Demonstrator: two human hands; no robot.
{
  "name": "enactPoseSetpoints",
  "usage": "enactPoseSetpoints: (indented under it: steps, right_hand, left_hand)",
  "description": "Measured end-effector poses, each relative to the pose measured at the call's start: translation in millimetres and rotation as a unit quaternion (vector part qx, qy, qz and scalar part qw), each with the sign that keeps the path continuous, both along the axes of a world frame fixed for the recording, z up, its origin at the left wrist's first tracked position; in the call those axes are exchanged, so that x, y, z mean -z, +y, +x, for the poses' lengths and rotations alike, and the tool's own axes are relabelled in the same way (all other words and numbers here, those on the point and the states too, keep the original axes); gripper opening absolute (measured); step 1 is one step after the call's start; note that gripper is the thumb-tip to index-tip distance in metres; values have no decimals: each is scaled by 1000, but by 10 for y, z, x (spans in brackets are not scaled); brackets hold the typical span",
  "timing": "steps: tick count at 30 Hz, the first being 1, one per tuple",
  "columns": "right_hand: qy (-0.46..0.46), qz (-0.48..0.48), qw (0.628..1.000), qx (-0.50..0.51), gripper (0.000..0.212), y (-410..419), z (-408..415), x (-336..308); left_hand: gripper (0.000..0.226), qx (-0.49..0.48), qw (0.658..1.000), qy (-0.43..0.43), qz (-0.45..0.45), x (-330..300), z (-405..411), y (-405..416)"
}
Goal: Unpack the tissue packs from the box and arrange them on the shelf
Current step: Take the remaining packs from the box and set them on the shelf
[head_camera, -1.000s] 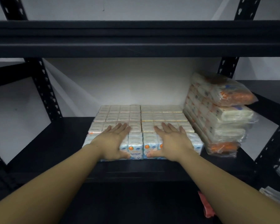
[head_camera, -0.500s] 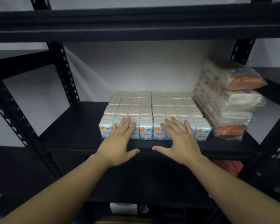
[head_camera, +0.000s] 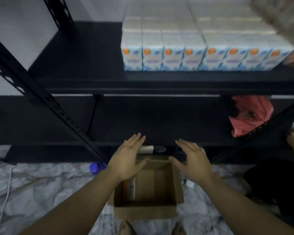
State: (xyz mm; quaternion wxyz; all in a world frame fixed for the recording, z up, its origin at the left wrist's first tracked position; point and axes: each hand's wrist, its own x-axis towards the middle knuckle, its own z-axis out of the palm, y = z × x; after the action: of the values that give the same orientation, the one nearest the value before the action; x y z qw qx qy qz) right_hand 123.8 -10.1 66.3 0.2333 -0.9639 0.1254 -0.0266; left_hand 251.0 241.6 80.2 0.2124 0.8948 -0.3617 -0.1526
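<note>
- The tissue packs [head_camera: 205,53] stand in tight rows on your black shelf [head_camera: 85,77], front faces flush near its front edge; one more pack [head_camera: 130,189] lies against the left inner wall of the cardboard box [head_camera: 146,209].
- The box sits open on the floor below you, between your forearms, just in front of the rack.
- Change from half a second ago: your hands have left the front row of packs and dropped to hover over the box; your view has tipped from the shelf down to the floor.
- Your left hand [head_camera: 126,161] has fingers straight and spread, palm down, holding nothing, above the box's rear left corner.
- Your right hand [head_camera: 192,160] is likewise spread and empty, above the rear right corner.
- Surface: a grey, marbled, crumpled-looking floor covering [head_camera: 41,184]; a pale wall [head_camera: 15,22] behind the rack.
- Around: a perforated black upright [head_camera: 41,99] slants across the left; a pink bag [head_camera: 251,114] sits on the lower shelf at right; a blue cap [head_camera: 96,167] lies left of the box; a white cable [head_camera: 6,197] runs down the floor at far left.
- Blurred wrapped bundle [head_camera: 282,16] at top right; details unreadable.
</note>
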Motion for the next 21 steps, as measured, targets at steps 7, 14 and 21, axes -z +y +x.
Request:
enactPoseSetpoints:
  steps: [7,14,21]
  right_hand:
    - [146,112,979,86,59,335,-587,1280]
    - [233,116,956,136,81,298,-604,2974]
    - [197,102,950,218,97,138,-447,4614]
  left_hand:
    - [85,-43,986,135,88,1450,-410,505]
    - [63,-131,961,197,141,3080,-599,580]
    - [77,-183,934,226,209,4876,-489,445]
